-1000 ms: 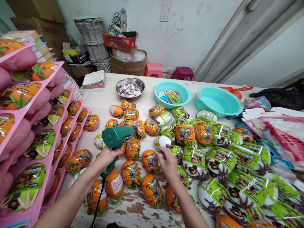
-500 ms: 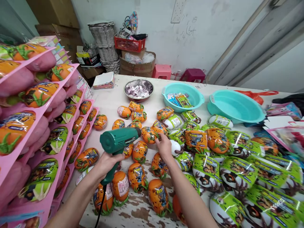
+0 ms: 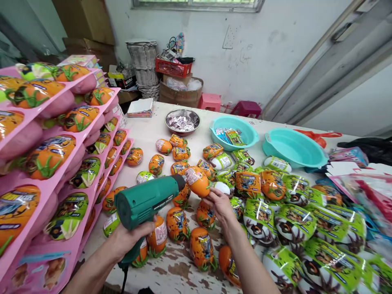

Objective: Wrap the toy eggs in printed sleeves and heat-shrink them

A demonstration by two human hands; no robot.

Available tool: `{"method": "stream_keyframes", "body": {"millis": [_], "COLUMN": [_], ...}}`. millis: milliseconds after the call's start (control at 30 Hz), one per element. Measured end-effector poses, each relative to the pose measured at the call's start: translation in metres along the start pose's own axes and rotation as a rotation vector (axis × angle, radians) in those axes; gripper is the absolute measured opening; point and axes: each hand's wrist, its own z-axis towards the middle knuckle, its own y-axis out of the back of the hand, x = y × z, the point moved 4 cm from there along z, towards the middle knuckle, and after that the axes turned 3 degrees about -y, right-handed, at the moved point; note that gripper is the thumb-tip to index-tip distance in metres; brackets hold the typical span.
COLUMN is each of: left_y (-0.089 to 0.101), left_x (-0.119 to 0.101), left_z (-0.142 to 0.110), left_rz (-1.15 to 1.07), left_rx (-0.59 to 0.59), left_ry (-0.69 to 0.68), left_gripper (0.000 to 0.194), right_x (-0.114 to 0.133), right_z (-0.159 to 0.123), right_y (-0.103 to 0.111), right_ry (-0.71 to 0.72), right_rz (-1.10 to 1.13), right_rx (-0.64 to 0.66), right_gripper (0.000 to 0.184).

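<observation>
Probably light and stiff-shelled, the orange egg (image 3: 197, 181) looks slick in its glossy wrap, so its rounded end, away from the nozzle (image 3: 180, 182), seems the best hold. It hangs above the counter (image 3: 137, 130), at the fingertips of the right hand (image 3: 222, 209), which pinch its lower end. The left hand's (image 3: 125, 239) fingers curl round the green heat gun's (image 3: 147, 200) handle.

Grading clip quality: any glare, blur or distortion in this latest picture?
Head view: white glare streaks the green-wrapped eggs; head view: pink trays look stretched toward the left edge; head view: heat gun and held orange egg read fairly sharp, plastic packages at right softer.
</observation>
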Motion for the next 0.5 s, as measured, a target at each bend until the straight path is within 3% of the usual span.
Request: {"method": "stream_keyframes", "body": {"millis": [233,367,500], "left_y": [0.01,0.018,0.022], "left_x": [0.002,0.009,0.006], "left_z": [-0.018,-0.022,-0.024], "left_rz": [0.069,-0.06,-0.117], "left_rx": [0.037,0.032,-0.045], "left_ry": [-0.04,0.024,0.041], "left_gripper": [0.024,0.023,0.017], "right_x": [0.0,-0.003,-0.013], "right_z": [-0.012,-0.016,-0.016], "right_y": [-0.01,-0.009,-0.008], "right_ry": [0.129,-0.003,-0.116], "right_rz": [-0.068,-0.044,-0.025], "right_rx": [0.043,0.122,0.213], "right_gripper": [0.049,0.04,0.033]}}
